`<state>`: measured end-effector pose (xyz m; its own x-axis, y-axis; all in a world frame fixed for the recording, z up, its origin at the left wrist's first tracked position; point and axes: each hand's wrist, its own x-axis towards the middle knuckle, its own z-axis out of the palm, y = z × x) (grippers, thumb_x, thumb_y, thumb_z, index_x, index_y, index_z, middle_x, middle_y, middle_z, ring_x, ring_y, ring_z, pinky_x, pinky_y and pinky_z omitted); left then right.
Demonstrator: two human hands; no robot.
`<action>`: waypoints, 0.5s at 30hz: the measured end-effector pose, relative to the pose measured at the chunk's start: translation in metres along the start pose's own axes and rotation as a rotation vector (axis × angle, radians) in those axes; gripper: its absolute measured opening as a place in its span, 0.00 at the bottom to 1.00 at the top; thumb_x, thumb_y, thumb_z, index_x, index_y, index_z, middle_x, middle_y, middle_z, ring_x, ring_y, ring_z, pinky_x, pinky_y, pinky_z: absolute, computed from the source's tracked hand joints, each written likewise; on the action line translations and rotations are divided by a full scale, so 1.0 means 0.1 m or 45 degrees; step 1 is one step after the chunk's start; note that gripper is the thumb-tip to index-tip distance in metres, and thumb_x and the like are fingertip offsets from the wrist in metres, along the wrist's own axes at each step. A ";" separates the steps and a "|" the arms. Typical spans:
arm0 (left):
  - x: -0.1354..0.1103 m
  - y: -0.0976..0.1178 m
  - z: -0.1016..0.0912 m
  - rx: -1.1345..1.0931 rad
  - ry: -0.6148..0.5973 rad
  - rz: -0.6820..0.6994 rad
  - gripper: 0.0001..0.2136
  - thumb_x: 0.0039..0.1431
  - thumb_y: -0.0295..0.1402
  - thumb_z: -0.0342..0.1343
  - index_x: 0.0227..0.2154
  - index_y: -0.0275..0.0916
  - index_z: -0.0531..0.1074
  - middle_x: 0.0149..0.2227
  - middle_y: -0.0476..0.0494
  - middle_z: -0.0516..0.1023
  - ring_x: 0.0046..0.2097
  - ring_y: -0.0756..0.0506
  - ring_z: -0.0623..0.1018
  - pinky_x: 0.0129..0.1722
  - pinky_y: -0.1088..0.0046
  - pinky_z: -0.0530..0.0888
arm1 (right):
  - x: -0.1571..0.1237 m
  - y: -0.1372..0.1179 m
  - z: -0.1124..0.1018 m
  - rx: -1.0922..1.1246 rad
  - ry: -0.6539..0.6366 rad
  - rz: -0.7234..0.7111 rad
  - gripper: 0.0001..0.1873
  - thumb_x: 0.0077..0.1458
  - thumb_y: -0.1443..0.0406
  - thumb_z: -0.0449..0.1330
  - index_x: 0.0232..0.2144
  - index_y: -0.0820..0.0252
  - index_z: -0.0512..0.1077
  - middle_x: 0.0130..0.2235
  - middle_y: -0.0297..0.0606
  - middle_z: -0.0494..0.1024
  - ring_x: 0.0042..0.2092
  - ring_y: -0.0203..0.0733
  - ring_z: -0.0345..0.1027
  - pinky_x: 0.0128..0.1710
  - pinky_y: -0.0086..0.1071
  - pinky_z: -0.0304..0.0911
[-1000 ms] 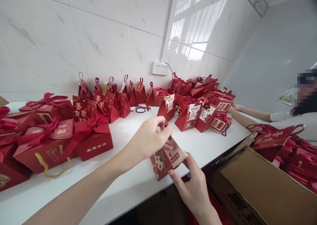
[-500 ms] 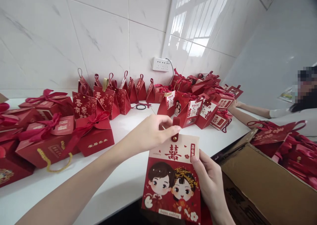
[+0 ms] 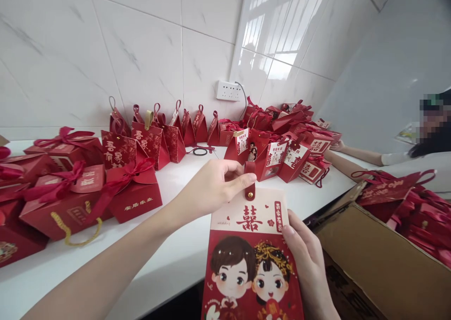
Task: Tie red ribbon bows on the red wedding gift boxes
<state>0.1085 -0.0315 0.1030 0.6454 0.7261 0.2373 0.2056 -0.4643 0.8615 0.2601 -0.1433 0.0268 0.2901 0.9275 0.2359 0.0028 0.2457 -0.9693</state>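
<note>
Just past the table's near edge is a red and cream gift box (image 3: 232, 245), printed with a cartoon couple and a large red character. My left hand (image 3: 220, 183) pinches the dark red strap (image 3: 250, 181) at its top, which is fixed by a gold stud. Along the box's right edge, my right hand (image 3: 308, 259) grips it with the thumb on the front; the other fingers are mostly hidden behind. The lower end of the box runs out of view.
Red gift boxes with ribbons (image 3: 132, 188) crowd the left of the white table (image 3: 186, 249). Pointed red bags (image 3: 176, 141) line the wall. More red boxes (image 3: 278, 160) are piled at the right. A cardboard carton (image 3: 380, 254) of red boxes stands near right. Another person's arm (image 3: 362, 155) reaches in.
The box has come closer and its front faces me more squarely. My right hand has shifted slightly right and down along its edge. At the right, the other person's box has lowered.
</note>
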 end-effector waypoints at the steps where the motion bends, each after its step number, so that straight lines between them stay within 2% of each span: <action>1: 0.00 0.00 0.00 0.006 0.000 -0.006 0.17 0.58 0.43 0.49 0.22 0.37 0.72 0.24 0.49 0.72 0.23 0.53 0.66 0.20 0.78 0.59 | 0.00 -0.01 0.00 -0.018 0.000 -0.016 0.16 0.56 0.55 0.55 0.41 0.58 0.73 0.38 0.42 0.79 0.36 0.46 0.74 0.34 0.33 0.69; 5: 0.00 0.00 -0.03 0.024 0.051 -0.021 0.17 0.57 0.43 0.50 0.22 0.37 0.72 0.22 0.50 0.71 0.21 0.54 0.64 0.19 0.78 0.58 | 0.02 0.04 -0.05 -0.026 0.005 -0.008 0.19 0.56 0.54 0.54 0.46 0.57 0.69 0.41 0.43 0.78 0.38 0.47 0.74 0.33 0.33 0.70; 9: 0.04 -0.07 -0.12 -0.074 0.292 -0.137 0.15 0.55 0.45 0.52 0.25 0.37 0.72 0.23 0.49 0.73 0.22 0.53 0.68 0.21 0.77 0.62 | 0.06 0.19 -0.14 0.073 -0.048 0.055 0.24 0.55 0.53 0.54 0.53 0.51 0.62 0.47 0.42 0.75 0.41 0.48 0.74 0.36 0.36 0.70; 11: 0.06 -0.12 -0.17 -0.199 0.355 -0.203 0.15 0.53 0.45 0.54 0.27 0.37 0.72 0.24 0.48 0.73 0.23 0.52 0.70 0.22 0.77 0.64 | 0.10 0.25 -0.15 0.142 -0.095 0.141 0.25 0.55 0.53 0.54 0.54 0.49 0.60 0.48 0.42 0.75 0.41 0.48 0.74 0.35 0.38 0.70; 13: 0.09 -0.15 -0.23 -0.354 0.335 -0.282 0.13 0.52 0.43 0.56 0.28 0.36 0.72 0.24 0.47 0.74 0.24 0.51 0.71 0.23 0.76 0.67 | 0.13 0.27 -0.12 0.192 -0.100 0.197 0.25 0.55 0.54 0.54 0.55 0.51 0.60 0.47 0.43 0.76 0.40 0.48 0.75 0.33 0.38 0.71; 15: 0.11 -0.16 -0.28 -0.570 0.205 -0.396 0.10 0.52 0.38 0.55 0.28 0.35 0.73 0.27 0.44 0.75 0.26 0.50 0.73 0.25 0.75 0.69 | 0.14 0.27 -0.08 0.112 -0.095 0.144 0.23 0.57 0.55 0.51 0.53 0.55 0.64 0.41 0.44 0.79 0.35 0.48 0.75 0.30 0.38 0.71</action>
<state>0.0920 -0.0015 0.1044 0.4769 0.8787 -0.0225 0.0136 0.0182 0.9997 0.2714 -0.1261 0.0037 0.2122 0.9682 0.1328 -0.1107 0.1589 -0.9811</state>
